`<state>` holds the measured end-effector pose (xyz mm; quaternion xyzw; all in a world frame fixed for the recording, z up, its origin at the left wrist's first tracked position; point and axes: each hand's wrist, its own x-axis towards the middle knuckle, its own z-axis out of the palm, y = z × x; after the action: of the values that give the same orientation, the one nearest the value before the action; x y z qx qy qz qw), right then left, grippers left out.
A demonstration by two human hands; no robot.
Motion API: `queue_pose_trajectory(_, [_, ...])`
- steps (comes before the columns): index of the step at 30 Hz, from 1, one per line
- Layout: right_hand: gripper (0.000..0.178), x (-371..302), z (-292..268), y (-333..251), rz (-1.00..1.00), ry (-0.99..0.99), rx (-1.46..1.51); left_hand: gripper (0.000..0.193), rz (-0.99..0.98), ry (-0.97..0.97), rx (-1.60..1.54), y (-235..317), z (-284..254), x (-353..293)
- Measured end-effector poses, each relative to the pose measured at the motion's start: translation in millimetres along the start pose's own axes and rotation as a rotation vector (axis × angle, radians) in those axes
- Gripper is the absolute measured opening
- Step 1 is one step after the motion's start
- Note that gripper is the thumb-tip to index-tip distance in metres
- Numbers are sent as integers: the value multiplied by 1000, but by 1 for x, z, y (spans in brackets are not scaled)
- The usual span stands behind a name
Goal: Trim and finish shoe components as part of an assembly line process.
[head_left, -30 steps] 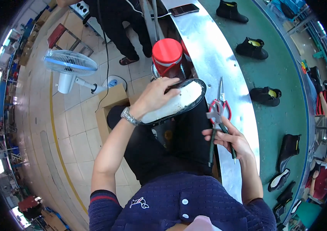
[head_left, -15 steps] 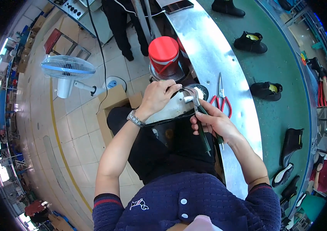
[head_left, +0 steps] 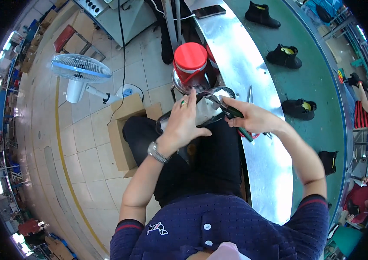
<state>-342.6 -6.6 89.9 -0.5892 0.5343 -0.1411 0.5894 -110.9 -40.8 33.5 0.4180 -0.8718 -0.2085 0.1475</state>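
A shoe upper with a white underside (head_left: 208, 110) and black edges lies bottom up above my lap, against the table's edge. My left hand (head_left: 182, 123) rests along its left side, thumb stretched out and fingers apart, gripping nothing. My right hand (head_left: 255, 118) is closed round green-handled lasting pincers (head_left: 245, 134) at the right end of the upper. The pincers' head is mostly hidden by my fingers and the dark edge. Red-handled scissors (head_left: 250, 93) lie on the table just beyond my right hand, their handles partly covered by it.
The metal table (head_left: 266, 173) curves along my right, with a phone (head_left: 210, 11) at its far end. Beyond it, black boots (head_left: 284, 56) stand on a green conveyor. A red-lidded bucket (head_left: 191, 56) sits ahead, a cardboard box (head_left: 119, 143) and a fan (head_left: 80, 71) left.
My left hand has let go of the upper's edge and opened out beside it. The upper has turned and tilted. My right hand has swung the pincers round, handles now pointing right.
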Motion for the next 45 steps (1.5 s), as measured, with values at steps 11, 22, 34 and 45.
queue_pose_trajectory(11, [60,-2,28,-1,-111,196,-403,106,-64,226,-69,23,23,-16])
queue_pose_trajectory(22, [61,-13,51,40,-233,359,-402,86,14,311,-18,25,30,-23])
queue_pose_trajectory(34, [68,-24,17,-32,25,124,-896,67,183,335,241,9,38,-28])
queue_pose_trajectory(45, [64,5,30,-30,0,342,-664,66,168,341,353,6,43,-27])
